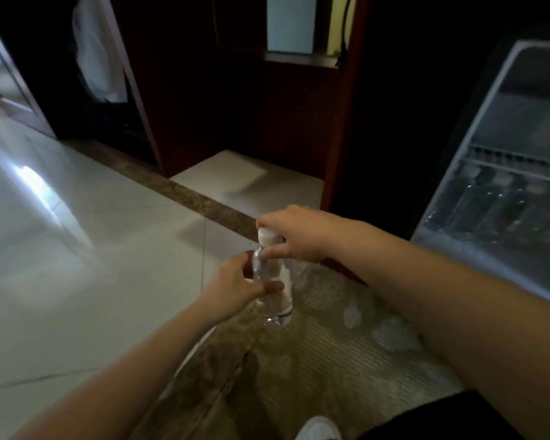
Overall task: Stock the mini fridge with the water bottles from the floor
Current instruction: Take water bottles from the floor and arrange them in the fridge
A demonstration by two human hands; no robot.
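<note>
A clear water bottle (273,296) with a white cap stands upright in the middle of the head view, at the carpet's edge. My right hand (294,235) grips its neck just under the cap from the right. My left hand (235,285) wraps around the bottle's body from the left, thumb across the front. The mini fridge's open door (477,147) stands at the right, and its lower shelf holds several clear bottles (496,201) upright behind a rail.
Glossy white floor tiles (77,249) spread to the left. A patterned carpet (346,344) lies under the bottle and my arms. Dark wooden cabinetry (235,106) rises behind. A white shoe (318,428) shows at the bottom edge.
</note>
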